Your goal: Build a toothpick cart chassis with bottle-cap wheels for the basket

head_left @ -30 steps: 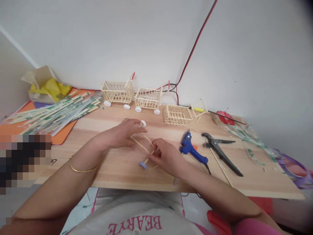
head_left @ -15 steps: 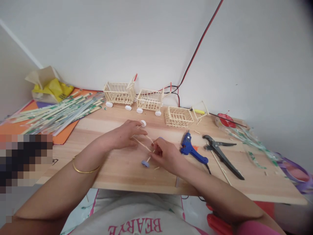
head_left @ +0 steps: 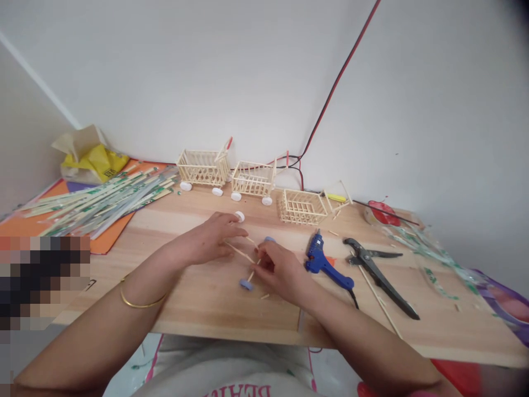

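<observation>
Both hands hold a small chassis of thin wooden sticks (head_left: 238, 250) just above or on the tabletop. My left hand (head_left: 215, 238) grips its left end, beside a white wheel (head_left: 239, 216). My right hand (head_left: 283, 271) has its fingers closed on the right end, at the axle stick between two bluish wheels, the near wheel (head_left: 246, 284) and the far wheel (head_left: 269, 240). The right fingers hide part of that axle. Behind stand two wheeled miniature stick carts, a left cart (head_left: 202, 168) and a middle cart (head_left: 253, 179), and a wheelless stick basket (head_left: 303, 207) with a handle frame.
Right of my hands lie a blue hot glue gun (head_left: 318, 256), black-handled cutters (head_left: 378, 273) and a long stick (head_left: 382, 306). Wrapped sticks (head_left: 111, 201) pile up on the left, near a yellow bag (head_left: 97, 162). A red-and-black cable (head_left: 341, 77) runs up the wall.
The view has tilted slightly, so the table sits lower in the picture. My hands keep their hold on the stick chassis, with only slight movement of the right fingers; the far bluish wheel shows more.
</observation>
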A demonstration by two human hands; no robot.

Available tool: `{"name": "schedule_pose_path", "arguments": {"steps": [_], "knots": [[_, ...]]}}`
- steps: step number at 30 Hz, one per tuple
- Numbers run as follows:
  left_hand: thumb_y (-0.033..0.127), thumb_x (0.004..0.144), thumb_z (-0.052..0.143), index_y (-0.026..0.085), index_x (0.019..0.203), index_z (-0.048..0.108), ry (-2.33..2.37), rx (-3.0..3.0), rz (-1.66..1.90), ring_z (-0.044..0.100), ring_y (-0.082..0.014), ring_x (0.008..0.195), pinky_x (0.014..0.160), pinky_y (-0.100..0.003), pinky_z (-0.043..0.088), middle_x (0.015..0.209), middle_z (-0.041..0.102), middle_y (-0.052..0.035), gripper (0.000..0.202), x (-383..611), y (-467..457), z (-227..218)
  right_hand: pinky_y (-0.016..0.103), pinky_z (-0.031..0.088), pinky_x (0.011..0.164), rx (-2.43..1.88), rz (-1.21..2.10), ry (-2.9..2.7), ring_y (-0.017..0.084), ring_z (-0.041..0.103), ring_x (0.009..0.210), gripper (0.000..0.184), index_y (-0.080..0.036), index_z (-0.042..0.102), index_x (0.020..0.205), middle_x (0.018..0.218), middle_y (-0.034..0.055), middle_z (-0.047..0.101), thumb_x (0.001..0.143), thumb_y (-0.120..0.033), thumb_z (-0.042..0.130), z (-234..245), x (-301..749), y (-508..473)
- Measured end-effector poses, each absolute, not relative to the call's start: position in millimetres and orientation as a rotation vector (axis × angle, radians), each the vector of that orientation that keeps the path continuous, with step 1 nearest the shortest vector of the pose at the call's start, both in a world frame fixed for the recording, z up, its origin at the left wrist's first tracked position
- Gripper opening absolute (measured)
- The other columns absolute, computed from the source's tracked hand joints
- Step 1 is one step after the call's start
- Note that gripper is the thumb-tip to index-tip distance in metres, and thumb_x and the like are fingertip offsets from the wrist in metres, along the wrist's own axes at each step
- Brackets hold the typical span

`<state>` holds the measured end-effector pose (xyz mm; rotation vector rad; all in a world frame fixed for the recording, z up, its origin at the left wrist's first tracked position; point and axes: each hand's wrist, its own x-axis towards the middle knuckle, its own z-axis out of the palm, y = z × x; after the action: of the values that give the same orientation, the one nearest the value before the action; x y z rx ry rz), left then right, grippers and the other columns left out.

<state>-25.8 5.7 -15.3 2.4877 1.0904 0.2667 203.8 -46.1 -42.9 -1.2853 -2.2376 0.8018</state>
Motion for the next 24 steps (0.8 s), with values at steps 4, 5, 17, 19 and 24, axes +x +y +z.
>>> {"name": "schedule_pose_path", "arguments": {"steps": [4,5,17,19,24], "knots": [[0.016,0.075,0.065,0.023,0.119,0.062,1.109,2.518,0.278,0.044,-0.0302,0.126,0.104,-0.045,0.039,0.136,0.049,-0.0115,0.045,-25,5,-16,0.022,0.039,0.058,-1.265,0.819,-2.208,0.011,0.052,0.063,0.014,-0.020,0.047,0.086,0.077,-0.0017,0.054,0.081,-0.017,0.059,-47,205,-44],[0.016,0.075,0.064,0.023,0.119,0.062,1.106,2.526,0.288,0.044,-0.0304,0.126,0.104,-0.045,0.039,0.135,0.050,-0.0116,0.044,-25,5,-17,0.022,0.039,0.058,-1.259,0.827,-2.202,0.011,0.052,0.063,0.014,-0.020,0.047,0.087,0.077,-0.0016,0.054,0.081,-0.018,0.059,-47,206,-44],[0.020,0.077,0.062,0.024,0.118,0.062,1.096,2.537,0.331,0.045,-0.0288,0.125,0.104,-0.043,0.038,0.134,0.050,-0.0097,0.041,-28,7,-24,0.022,0.041,0.057,-1.280,0.842,-2.141,0.011,0.052,0.059,0.016,-0.021,0.049,0.091,0.070,-0.0035,0.056,0.080,-0.021,0.062,-50,207,-44],[0.020,0.078,0.062,0.024,0.118,0.063,1.097,2.541,0.327,0.045,-0.0287,0.125,0.104,-0.043,0.038,0.134,0.051,-0.0098,0.041,-27,7,-24,0.022,0.041,0.057,-1.265,0.837,-2.139,0.011,0.052,0.058,0.017,-0.021,0.050,0.092,0.070,-0.0034,0.057,0.080,-0.020,0.062,-52,207,-44],[0.029,0.080,0.063,0.025,0.117,0.063,1.094,2.532,0.369,0.047,-0.0286,0.123,0.104,-0.043,0.039,0.133,0.053,-0.0097,0.037,-28,8,-27,0.022,0.042,0.058,-1.213,0.811,-2.147,0.011,0.053,0.063,0.015,-0.021,0.052,0.092,0.075,-0.0018,0.056,0.081,-0.018,0.062,-55,207,-43]]}}
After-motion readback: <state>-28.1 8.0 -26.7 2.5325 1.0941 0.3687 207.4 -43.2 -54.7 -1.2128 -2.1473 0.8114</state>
